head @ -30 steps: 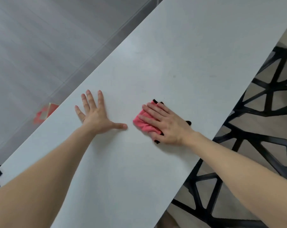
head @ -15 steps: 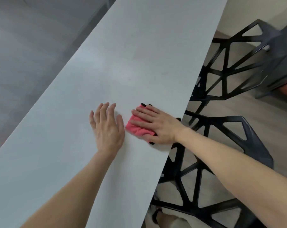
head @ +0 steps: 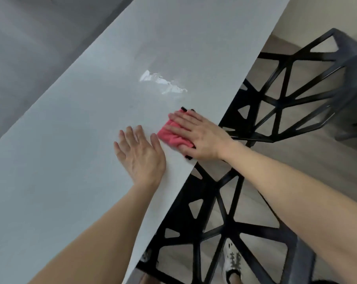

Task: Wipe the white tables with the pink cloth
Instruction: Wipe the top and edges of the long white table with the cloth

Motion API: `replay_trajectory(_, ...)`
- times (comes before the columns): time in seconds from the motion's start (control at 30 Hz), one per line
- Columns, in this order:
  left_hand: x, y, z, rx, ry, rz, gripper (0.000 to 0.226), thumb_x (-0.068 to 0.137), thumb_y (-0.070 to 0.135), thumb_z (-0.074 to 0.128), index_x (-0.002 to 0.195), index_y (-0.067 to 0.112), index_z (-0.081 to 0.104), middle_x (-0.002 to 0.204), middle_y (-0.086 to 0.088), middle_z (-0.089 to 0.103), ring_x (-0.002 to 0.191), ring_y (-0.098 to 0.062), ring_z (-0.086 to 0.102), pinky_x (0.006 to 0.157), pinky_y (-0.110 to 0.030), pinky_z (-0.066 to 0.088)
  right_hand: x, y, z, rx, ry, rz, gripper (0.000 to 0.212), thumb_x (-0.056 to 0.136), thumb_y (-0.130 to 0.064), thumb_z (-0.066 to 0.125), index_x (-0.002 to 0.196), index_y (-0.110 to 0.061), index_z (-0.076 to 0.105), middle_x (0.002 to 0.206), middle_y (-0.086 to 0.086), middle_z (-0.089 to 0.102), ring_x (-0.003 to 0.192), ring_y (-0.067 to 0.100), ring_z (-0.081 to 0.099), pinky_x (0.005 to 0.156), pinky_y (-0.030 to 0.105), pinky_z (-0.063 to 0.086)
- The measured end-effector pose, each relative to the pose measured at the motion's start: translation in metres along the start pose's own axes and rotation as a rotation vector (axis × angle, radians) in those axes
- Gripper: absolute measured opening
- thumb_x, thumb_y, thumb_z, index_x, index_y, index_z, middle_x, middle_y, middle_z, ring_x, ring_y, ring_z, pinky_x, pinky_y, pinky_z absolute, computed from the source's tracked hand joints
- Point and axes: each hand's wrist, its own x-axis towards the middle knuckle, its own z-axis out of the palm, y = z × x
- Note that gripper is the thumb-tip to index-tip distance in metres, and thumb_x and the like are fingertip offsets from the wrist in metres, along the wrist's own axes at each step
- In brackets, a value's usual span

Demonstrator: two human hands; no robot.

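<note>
Nearest the camera, at the bottom edge, a white shoe [head: 232, 261] stands on pale flooring and is seen through the open lattice of a black chair [head: 224, 220], which is tucked against the right edge of the white table [head: 71, 160]. Both bare forearms reach up from the lower corners onto that table, which runs diagonally through the view. The left hand [head: 141, 154] lies palm down on the tabletop, near the right edge, with its fingers straight and close together and nothing in it. Just beside it to the right, the right hand [head: 202, 136] presses flat on the pink cloth [head: 173, 137], with its fingers straight and laid over the cloth rather than curled round it. The cloth lies bunched on the tabletop close to the right edge, and its left part sticks out from under the fingers, almost touching the left thumb. Small dark bits show at the right fingertips and under the heel of that hand; I cannot tell what they are. Farther up the table a shiny wet streak [head: 163, 82] catches the light. Beyond the right edge stands a second black chair [head: 286, 89], and a grey floor [head: 30, 48] lies off the left edge
</note>
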Motion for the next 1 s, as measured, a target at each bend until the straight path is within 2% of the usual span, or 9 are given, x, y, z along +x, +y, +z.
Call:
replay_trajectory(0.2, -0.006, 0.018, 0.015, 0.142, 0.053, -0.096, 0.072, 0.108, 0.062, 0.018, 0.168, 0.023, 0.021, 0.177, -0.006, 0.017, 0.167, -0.031, -0.004, 0.134, -0.057, -0.002, 0.045, 0.086, -0.016, 0.027, 0.125, 0.664, 0.08, 0.106, -0.06, 0.013, 0.174, -0.02, 0.005, 0.181, 0.018, -0.002, 0.168, 0.031, -0.005, 0.136, 0.051, -0.003)
replay_trajectory(0.33, -0.008, 0.016, 0.013, 0.136, 0.086, -0.106, 0.068, 0.109, 0.061, 0.027, 0.166, 0.024, 0.027, 0.175, -0.006, 0.022, 0.167, -0.028, 0.0, 0.134, -0.057, 0.002, 0.02, 0.013, 0.001, 0.034, 0.024, 0.075, 0.079, 0.107, -0.058, 0.022, 0.174, -0.021, -0.001, 0.181, 0.016, -0.008, 0.168, 0.028, -0.013, 0.136, 0.049, -0.004)
replay_trajectory(0.43, -0.009, 0.017, 0.012, 0.124, 0.093, -0.123, 0.067, 0.108, 0.06, 0.032, 0.165, 0.025, 0.03, 0.175, -0.006, 0.023, 0.167, -0.027, 0.001, 0.134, -0.057, 0.004, 0.014, 0.06, -0.012, -0.014, -0.049, -0.307, 0.078, 0.106, -0.059, 0.029, 0.173, -0.032, -0.002, 0.182, 0.004, -0.008, 0.167, 0.018, -0.013, 0.136, 0.042, -0.008)
replay_trajectory(0.63, -0.01, 0.017, 0.014, 0.138, 0.103, -0.134, 0.066, 0.107, 0.057, 0.032, 0.165, 0.026, 0.029, 0.175, -0.003, 0.022, 0.168, -0.025, 0.0, 0.135, -0.055, 0.003, 0.095, 0.149, -0.033, 0.041, 0.147, 0.582, 0.08, 0.103, -0.06, 0.018, 0.174, -0.024, 0.013, 0.181, 0.017, 0.006, 0.168, 0.031, 0.001, 0.136, 0.05, -0.005)
replay_trajectory(0.7, -0.009, 0.016, 0.015, 0.132, 0.109, -0.138, 0.067, 0.106, 0.058, 0.033, 0.165, 0.025, 0.032, 0.175, -0.004, 0.024, 0.168, -0.026, 0.002, 0.134, -0.056, 0.003, 0.09, 0.1, -0.024, 0.036, 0.131, 0.437, 0.077, 0.105, -0.057, 0.015, 0.174, -0.022, 0.011, 0.18, 0.019, 0.005, 0.168, 0.032, 0.0, 0.135, 0.052, -0.006)
replay_trajectory(0.8, -0.008, 0.018, 0.014, 0.125, 0.118, -0.128, 0.068, 0.106, 0.059, 0.033, 0.164, 0.023, 0.035, 0.174, -0.005, 0.027, 0.167, -0.028, 0.006, 0.134, -0.057, 0.006, 0.038, 0.05, -0.008, 0.004, -0.035, -0.215, 0.075, 0.108, -0.056, 0.02, 0.174, -0.026, -0.002, 0.182, 0.011, -0.008, 0.168, 0.024, -0.013, 0.136, 0.048, -0.005)
replay_trajectory(0.87, -0.008, 0.02, 0.012, 0.117, 0.128, -0.119, 0.068, 0.106, 0.059, 0.033, 0.164, 0.023, 0.036, 0.173, -0.006, 0.028, 0.167, -0.029, 0.007, 0.134, -0.058, 0.007, 0.032, 0.076, -0.017, -0.048, -0.084, -0.427, 0.076, 0.108, -0.059, 0.027, 0.173, -0.033, -0.003, 0.182, 0.003, -0.01, 0.167, 0.018, -0.014, 0.136, 0.044, -0.007)
replay_trajectory(0.93, -0.007, 0.02, 0.013, 0.111, 0.132, -0.122, 0.067, 0.106, 0.057, 0.032, 0.164, 0.023, 0.036, 0.173, -0.006, 0.028, 0.167, -0.029, 0.007, 0.134, -0.057, 0.006, 0.057, 0.117, -0.026, -0.081, -0.073, -0.233, 0.078, 0.105, -0.064, 0.022, 0.173, -0.035, -0.003, 0.182, 0.001, -0.009, 0.168, 0.018, -0.012, 0.136, 0.043, -0.008)
replay_trajectory(1.0, -0.007, 0.02, 0.013, 0.095, 0.14, -0.126, 0.067, 0.106, 0.057, 0.031, 0.164, 0.024, 0.036, 0.173, -0.005, 0.028, 0.167, -0.028, 0.006, 0.134, -0.056, 0.005, 0.087, 0.149, -0.035, 0.0, 0.051, 0.215, 0.081, 0.101, -0.066, 0.018, 0.174, -0.032, 0.009, 0.183, 0.006, 0.002, 0.169, 0.022, -0.003, 0.136, 0.046, -0.005)
